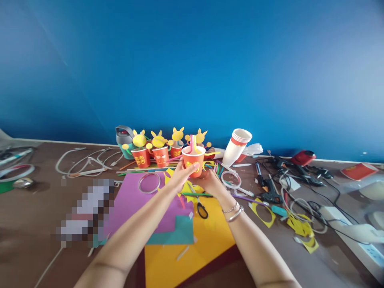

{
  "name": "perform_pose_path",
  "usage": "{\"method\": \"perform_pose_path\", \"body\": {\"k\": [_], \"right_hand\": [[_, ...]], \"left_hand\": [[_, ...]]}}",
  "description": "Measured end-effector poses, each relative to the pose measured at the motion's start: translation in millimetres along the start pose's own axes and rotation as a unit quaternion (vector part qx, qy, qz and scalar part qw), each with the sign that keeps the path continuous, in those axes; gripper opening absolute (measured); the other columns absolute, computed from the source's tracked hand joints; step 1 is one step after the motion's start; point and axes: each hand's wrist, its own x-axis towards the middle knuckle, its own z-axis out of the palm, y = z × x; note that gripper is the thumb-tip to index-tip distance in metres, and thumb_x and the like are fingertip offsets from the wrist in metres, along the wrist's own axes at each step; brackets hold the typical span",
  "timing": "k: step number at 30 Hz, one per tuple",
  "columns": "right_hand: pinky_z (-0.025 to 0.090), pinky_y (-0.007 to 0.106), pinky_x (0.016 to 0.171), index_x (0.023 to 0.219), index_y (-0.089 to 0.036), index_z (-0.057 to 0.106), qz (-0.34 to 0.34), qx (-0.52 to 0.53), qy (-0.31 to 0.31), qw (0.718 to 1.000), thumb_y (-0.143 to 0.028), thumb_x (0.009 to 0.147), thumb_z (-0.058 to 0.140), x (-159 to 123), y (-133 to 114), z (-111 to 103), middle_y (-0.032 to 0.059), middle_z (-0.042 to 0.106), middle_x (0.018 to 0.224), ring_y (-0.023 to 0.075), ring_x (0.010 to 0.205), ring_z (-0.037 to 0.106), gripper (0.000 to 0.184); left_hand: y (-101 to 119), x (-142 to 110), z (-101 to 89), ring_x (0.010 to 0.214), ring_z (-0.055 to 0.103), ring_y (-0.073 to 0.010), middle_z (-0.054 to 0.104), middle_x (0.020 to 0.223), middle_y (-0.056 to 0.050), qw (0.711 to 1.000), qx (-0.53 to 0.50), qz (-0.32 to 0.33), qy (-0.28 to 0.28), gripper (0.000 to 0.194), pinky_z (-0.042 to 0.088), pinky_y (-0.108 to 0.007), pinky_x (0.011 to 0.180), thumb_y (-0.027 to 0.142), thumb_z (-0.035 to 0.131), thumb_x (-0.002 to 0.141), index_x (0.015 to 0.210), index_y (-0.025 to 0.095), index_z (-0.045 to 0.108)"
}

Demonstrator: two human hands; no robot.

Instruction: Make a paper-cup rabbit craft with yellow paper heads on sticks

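Observation:
My left hand point(181, 176) is wrapped round a red paper cup point(189, 161) with a white rim and yellow print. Pink, white and yellow straws point(193, 143) stand up out of this cup. Close under the cup's right side is my right hand point(208, 181), its fingers curled; whether they pinch something or touch the cup is hidden. Below the hands lie black-handled scissors point(202, 211), a green straw point(187, 195) and yellow paper scraps. Behind the held cup stand several red cups point(141, 157) with yellow, eared paper figures point(158, 139) rising from them.
Purple point(129, 204), teal and yellow paper sheets point(168, 268) cover the table's middle. A leaning stack of white cups point(234, 150) stands at the back right. Glue guns point(270, 192), cables and a power strip point(360, 236) crowd the right. Tape rolls point(149, 183) lie about.

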Motion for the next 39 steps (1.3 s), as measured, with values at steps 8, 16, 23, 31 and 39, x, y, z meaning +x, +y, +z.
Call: {"method": "perform_pose_path", "body": {"k": [8, 16, 23, 31, 39], "right_hand": [[0.025, 0.025, 0.047, 0.056, -0.016, 0.066, 0.035, -0.025, -0.058, 0.997, -0.037, 0.066, 0.069, 0, 3, -4, -0.0033, 0.045, 0.047, 0.0088, 0.048, 0.033, 0.024], [0.027, 0.023, 0.047, 0.049, -0.015, 0.062, 0.037, -0.091, -0.1, 0.99, -0.034, 0.064, 0.071, 0, 7, -3, -0.0038, 0.044, 0.045, 0.0085, 0.048, 0.036, 0.026], [0.024, 0.025, 0.047, 0.052, -0.016, 0.061, 0.029, -0.035, 0.006, 0.999, -0.04, 0.07, 0.066, -2, 2, -1, -0.0042, 0.041, 0.047, 0.008, 0.048, 0.03, 0.031], [0.036, 0.024, 0.051, 0.063, -0.017, 0.068, 0.01, -0.045, -0.124, 0.991, -0.032, 0.068, 0.067, -4, 2, -12, -0.0019, 0.06, 0.057, 0.0113, 0.054, 0.047, 0.016], [0.05, 0.033, 0.082, 0.089, -0.021, 0.072, -0.048, 0.24, 0.131, 0.961, -0.028, 0.071, 0.061, -6, -14, -51, 0.0052, 0.073, 0.094, 0.0218, 0.09, 0.066, 0.023]], "left_hand": [[1, -1, -3.5, 0.082, 0.065, -0.0172, 0.069, 0.097, -0.006, 1.0, 0.023, 0.015, -0.014, 0.055, 0.051, -0.028, 0.073, 0.042, 0.081, 0.062, 0.108, 0.019, 0.062], [4, -2, -2.2, 0.083, 0.065, -0.0186, 0.068, 0.095, -0.005, 0.999, 0.033, 0.006, -0.003, 0.062, 0.052, -0.028, 0.071, 0.041, 0.082, 0.06, 0.114, 0.019, 0.059], [-1, 0, -0.8, 0.087, 0.064, -0.0186, 0.068, 0.101, -0.008, 1.0, -0.001, -0.002, -0.008, 0.065, 0.051, -0.029, 0.078, 0.041, 0.084, 0.057, 0.112, 0.018, 0.061], [4, 1, -7.9, 0.087, 0.064, -0.0194, 0.068, 0.102, -0.007, 0.999, 0.032, 0.005, -0.023, 0.059, 0.051, -0.029, 0.075, 0.041, 0.081, 0.062, 0.113, 0.019, 0.061], [7, 0, -5.4, 0.085, 0.064, -0.0196, 0.069, 0.099, -0.007, 0.998, 0.048, -0.026, -0.044, 0.066, 0.052, -0.03, 0.074, 0.038, 0.086, 0.053, 0.111, 0.019, 0.062]]}}
